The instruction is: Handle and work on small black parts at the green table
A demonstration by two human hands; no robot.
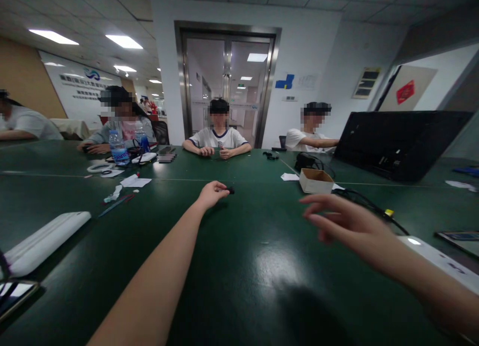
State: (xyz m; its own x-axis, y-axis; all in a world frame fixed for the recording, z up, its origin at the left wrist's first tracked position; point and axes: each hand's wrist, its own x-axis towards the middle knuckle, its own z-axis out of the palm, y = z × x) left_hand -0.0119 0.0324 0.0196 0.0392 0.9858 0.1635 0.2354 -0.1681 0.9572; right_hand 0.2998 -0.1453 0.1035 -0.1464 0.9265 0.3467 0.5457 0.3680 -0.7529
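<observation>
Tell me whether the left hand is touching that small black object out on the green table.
Touching. The head view shows the left hand stretched out over the green table, its fingertips pinched on the small black object, with no gap visible between them.

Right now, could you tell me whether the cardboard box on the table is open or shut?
Open: the cardboard box on the table has no lid, and its inner walls show. Contents cannot be seen.

My left hand [212,192] reaches far out at twelve o'clock, fingertips pinching a small black object [230,190] on the green tabletop [239,266]. My right hand [346,224] hovers open at two o'clock, near a cardboard box [316,181].
</observation>
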